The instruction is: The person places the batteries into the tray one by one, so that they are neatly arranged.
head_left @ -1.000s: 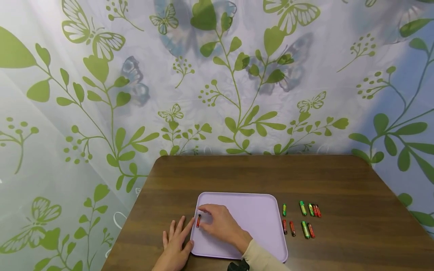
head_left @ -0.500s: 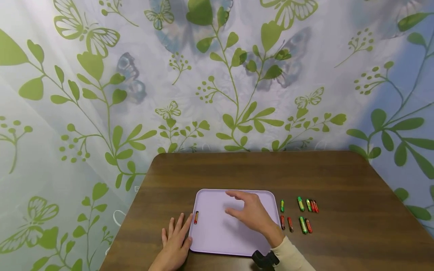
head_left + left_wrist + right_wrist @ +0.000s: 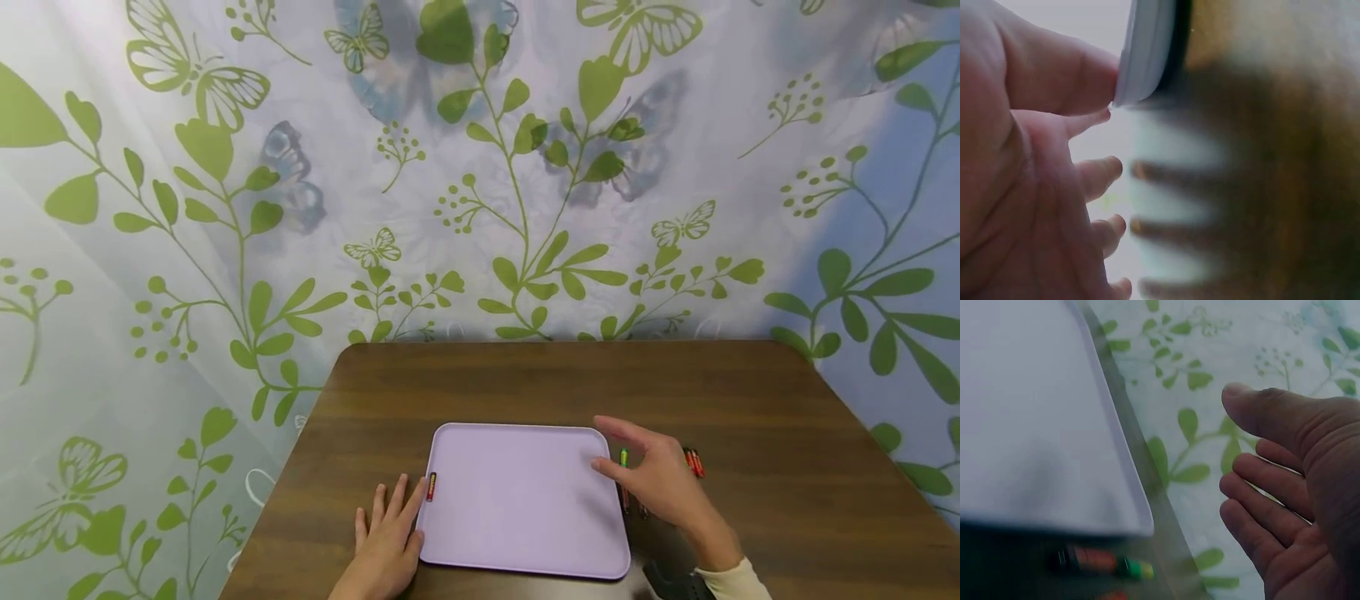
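A lilac tray lies on the table, with one red-and-black battery standing lengthwise along its left rim. My left hand rests flat on the table beside that rim, fingers spread. In the left wrist view its thumb touches the tray's edge. Past the tray's right rim hovers my right hand, holding nothing, its thumb apart from the fingers. Under and around it lie a green battery, a red battery and a red pair. It hides other batteries.
The brown wooden table extends behind the tray and to both sides. A white curtain with green leaves and butterflies hangs beyond its back edge. A black strap is on the right wrist.
My right hand has left the battery at the tray's left rim and travelled right, across the tray, to the loose batteries. The left hand has stayed in place.
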A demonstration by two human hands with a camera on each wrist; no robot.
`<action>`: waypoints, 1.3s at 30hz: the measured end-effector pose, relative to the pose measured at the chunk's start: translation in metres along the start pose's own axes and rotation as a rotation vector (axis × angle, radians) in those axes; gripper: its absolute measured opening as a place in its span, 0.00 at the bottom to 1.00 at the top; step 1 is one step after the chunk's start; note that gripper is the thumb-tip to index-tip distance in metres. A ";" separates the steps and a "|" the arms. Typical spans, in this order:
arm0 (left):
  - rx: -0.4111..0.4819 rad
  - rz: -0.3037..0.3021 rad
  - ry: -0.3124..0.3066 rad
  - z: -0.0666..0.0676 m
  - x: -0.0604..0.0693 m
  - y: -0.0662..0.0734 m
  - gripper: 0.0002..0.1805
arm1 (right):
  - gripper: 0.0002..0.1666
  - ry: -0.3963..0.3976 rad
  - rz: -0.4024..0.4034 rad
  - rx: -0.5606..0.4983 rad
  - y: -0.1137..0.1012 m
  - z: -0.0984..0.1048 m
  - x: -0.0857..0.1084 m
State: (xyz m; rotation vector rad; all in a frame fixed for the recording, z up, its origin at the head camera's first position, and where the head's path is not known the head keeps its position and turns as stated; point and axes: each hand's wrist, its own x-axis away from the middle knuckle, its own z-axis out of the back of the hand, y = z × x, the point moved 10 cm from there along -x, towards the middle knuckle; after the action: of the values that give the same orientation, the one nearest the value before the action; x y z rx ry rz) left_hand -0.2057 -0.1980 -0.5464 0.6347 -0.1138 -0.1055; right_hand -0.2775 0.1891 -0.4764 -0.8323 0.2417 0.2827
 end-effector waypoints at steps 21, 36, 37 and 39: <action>0.095 -0.022 -0.061 -0.005 -0.003 0.000 0.42 | 0.35 -0.126 -0.081 0.097 0.083 0.065 0.066; 0.138 -0.010 -0.081 -0.007 -0.003 -0.003 0.42 | 0.34 -0.146 -0.033 0.126 0.096 0.049 0.070; 0.141 -0.011 -0.078 -0.007 -0.003 -0.003 0.42 | 0.35 -0.142 -0.029 0.142 0.096 0.050 0.071; 0.144 -0.013 -0.076 -0.007 -0.003 -0.002 0.42 | 0.35 -0.132 -0.018 0.170 0.094 0.050 0.072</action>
State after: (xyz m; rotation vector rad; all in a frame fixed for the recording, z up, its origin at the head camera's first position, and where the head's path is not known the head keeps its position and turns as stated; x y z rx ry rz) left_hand -0.2078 -0.1955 -0.5537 0.7753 -0.1915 -0.1352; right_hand -0.2365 0.2982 -0.5316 -0.6450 0.1328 0.2945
